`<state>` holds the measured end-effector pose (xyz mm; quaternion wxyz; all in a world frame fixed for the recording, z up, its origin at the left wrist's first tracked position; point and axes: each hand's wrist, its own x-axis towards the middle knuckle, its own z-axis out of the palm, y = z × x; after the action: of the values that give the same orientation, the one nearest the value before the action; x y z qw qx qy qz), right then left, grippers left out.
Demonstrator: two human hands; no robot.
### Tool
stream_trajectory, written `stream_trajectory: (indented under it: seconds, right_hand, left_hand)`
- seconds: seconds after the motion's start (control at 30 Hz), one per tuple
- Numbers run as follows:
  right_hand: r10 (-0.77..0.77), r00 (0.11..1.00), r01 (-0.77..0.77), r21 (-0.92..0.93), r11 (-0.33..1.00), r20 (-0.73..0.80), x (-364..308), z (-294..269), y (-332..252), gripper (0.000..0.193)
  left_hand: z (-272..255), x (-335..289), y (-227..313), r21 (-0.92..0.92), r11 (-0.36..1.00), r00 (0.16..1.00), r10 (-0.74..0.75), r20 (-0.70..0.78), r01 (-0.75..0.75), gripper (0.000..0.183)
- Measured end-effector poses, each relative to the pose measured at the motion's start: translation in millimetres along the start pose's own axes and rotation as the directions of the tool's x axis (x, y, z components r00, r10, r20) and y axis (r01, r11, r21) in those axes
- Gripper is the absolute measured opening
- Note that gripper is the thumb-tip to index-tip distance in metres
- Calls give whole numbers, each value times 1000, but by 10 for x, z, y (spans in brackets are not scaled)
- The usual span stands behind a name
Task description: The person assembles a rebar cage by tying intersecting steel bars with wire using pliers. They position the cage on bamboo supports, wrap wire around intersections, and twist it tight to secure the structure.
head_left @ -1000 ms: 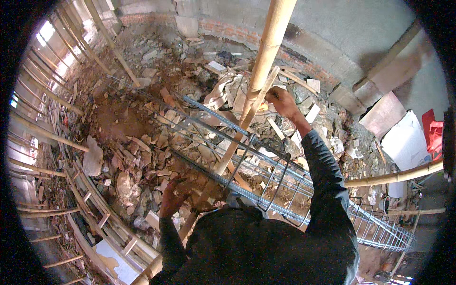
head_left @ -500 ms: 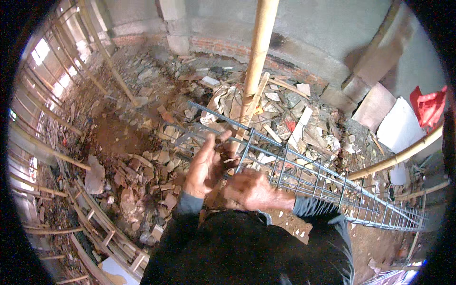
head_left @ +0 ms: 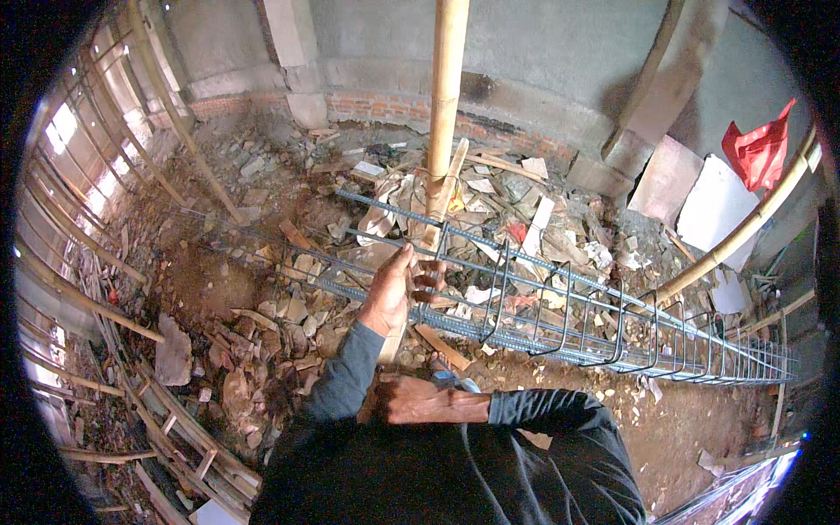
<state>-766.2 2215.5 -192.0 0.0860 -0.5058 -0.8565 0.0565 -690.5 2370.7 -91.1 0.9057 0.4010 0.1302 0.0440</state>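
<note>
The metal cage (head_left: 566, 302) is long and thin, like a big ladder box you can see through. Its long bars (head_left: 472, 327) are blue-grey, with little bumps all along them. Dark, thin hoops (head_left: 499, 293) with bent corners go around the bars, one after another, with gaps between them. The cage lies on a slant, from the middle of the view down to the right side. At the left, the bars poke out past the first hoop, and those ends are bare. Toward the right, the cage looks smaller and the hoops look closer together.
</note>
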Motion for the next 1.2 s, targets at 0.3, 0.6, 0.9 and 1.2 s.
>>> stream_trajectory:
  seconds: [0.3, 0.6, 0.9, 1.2]
  right_hand:
    - [170, 824, -41, 243, 969, -541, -271, -1327, -180, 23]
    - [721, 383, -144, 734, 664, -577, 320, -2032, 252, 47]
    - [232, 822, 61, 485, 872, -520, 789, -2137, -170, 37]
    - [-394, 860, 493, 727, 478, -324, 1316, -2182, -1206, 24]
  left_hand:
    - [-119, -765, 286, 113, 957, 931, 287, -227, -268, 42]
    - [0, -1276, -110, 808, 420, 402, 880, -252, -413, 44]
    - [-2, -1649, -715, 666, 311, 275, 948, -163, -677, 45]
    - [247, -2586, -1059, 792, 579, -226, 760, -610, -192, 46]
